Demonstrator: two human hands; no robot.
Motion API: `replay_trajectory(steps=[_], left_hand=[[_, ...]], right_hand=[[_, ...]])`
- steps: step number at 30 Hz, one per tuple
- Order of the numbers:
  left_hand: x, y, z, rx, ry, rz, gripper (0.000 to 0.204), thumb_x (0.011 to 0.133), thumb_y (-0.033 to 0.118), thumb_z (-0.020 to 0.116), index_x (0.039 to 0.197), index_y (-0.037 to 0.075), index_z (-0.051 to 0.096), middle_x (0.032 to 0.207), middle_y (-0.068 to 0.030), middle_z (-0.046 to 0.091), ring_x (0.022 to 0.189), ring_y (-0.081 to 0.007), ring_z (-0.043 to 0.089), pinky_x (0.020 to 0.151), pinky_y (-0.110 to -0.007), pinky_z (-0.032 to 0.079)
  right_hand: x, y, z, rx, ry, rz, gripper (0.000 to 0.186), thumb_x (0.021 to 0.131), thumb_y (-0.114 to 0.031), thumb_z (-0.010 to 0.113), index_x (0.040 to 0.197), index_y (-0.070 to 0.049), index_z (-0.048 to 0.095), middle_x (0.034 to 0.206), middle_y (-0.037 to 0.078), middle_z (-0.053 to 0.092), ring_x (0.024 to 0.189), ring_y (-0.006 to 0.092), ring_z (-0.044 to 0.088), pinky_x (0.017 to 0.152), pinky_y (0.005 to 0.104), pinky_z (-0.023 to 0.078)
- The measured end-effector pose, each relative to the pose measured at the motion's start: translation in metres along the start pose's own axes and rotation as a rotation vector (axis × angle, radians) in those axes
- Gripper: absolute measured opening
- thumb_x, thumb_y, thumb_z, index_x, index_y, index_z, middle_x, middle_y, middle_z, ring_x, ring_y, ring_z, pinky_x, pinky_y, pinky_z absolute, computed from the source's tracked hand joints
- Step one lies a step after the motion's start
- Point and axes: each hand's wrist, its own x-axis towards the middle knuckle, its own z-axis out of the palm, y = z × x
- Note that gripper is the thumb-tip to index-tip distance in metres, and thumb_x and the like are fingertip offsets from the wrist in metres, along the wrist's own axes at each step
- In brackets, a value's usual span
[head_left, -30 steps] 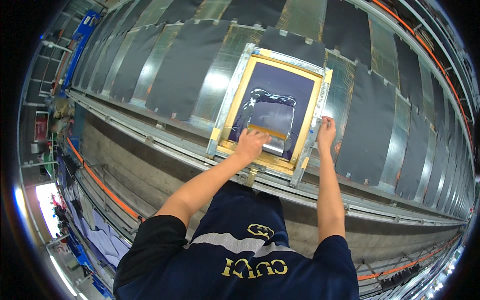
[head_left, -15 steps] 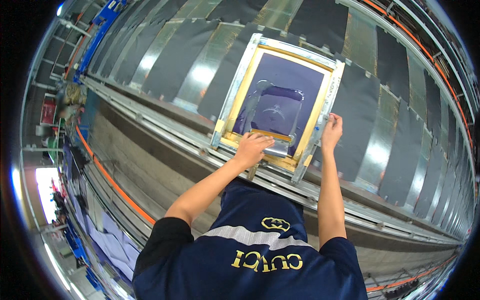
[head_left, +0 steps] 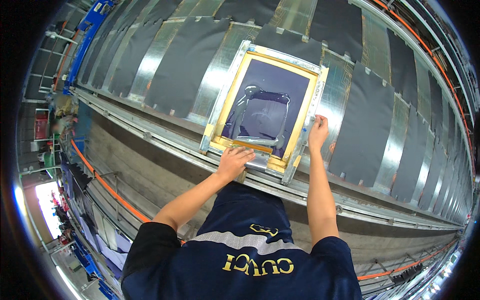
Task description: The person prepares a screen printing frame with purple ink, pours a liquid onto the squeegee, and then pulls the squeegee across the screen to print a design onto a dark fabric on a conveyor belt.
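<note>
A screen-printing frame (head_left: 218, 107) lies on the long table in front of me, with metal outer bars and a yellow-taped inner border. Glossy dark ink (head_left: 272, 96) forms a rough square outline on its purple mesh (head_left: 280, 75). At the near end of the mesh rests a squeegee (head_left: 258, 160) with a metal holder. My left hand (head_left: 234, 164) is closed over the squeegee's left part, hiding some of it. On the right side bar, my right hand (head_left: 318, 132) grips the frame with bent fingers.
Dark fabric panels (head_left: 367, 125) alternate with shiny bare strips (head_left: 220, 75) along the table. A metal rail (head_left: 165, 141) runs along its near edge, close to my body. An orange pipe (head_left: 107, 184) passes at the lower left. Blue machinery (head_left: 82, 42) stands at the far left.
The frame has shifted left over the panels, uncovering a shiny strip at its right. Both hands moved with it. The squeegee sits slightly nearer the frame's near end; the pale mark on the mesh has faded.
</note>
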Motion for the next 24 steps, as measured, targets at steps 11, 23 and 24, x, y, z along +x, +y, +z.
replay_trajectory(steps=[11, 23, 24], left_hand=[[0.215, -0.063, -0.014, -0.043, 0.014, -0.152, 0.032, 0.082, 0.004, 0.066, 0.105, 0.021, 0.082, 0.107, -0.0042, 0.079, 0.101, -0.0276, 0.072, 0.088, -0.043, 0.054], [0.146, -0.046, 0.008, -0.103, 0.177, -0.115, 0.033, 0.076, 0.000, 0.069, 0.100, 0.020, 0.081, 0.107, 0.0005, 0.079, 0.099, -0.0191, 0.072, 0.080, -0.040, 0.049], [0.172, -0.054, 0.006, -0.105, 0.212, -0.160, 0.034, 0.077, 0.001, 0.068, 0.100, 0.021, 0.082, 0.101, -0.0025, 0.079, 0.093, -0.0243, 0.073, 0.081, -0.045, 0.052]], right_hand=[[0.002, -0.004, 0.000, -0.035, -0.044, 0.068, 0.022, 0.106, -0.026, 0.059, 0.110, -0.006, 0.068, 0.081, 0.011, 0.068, 0.070, 0.0224, 0.058, 0.073, 0.0415, 0.049], [0.003, 0.007, -0.002, -0.027, -0.012, -0.016, 0.022, 0.106, -0.025, 0.058, 0.111, -0.005, 0.068, 0.104, 0.018, 0.074, 0.092, 0.0336, 0.068, 0.088, 0.0437, 0.051], [0.004, 0.002, 0.000, -0.020, -0.016, -0.028, 0.022, 0.106, -0.024, 0.058, 0.111, -0.005, 0.068, 0.100, 0.016, 0.073, 0.089, 0.0300, 0.066, 0.085, 0.0418, 0.051]])
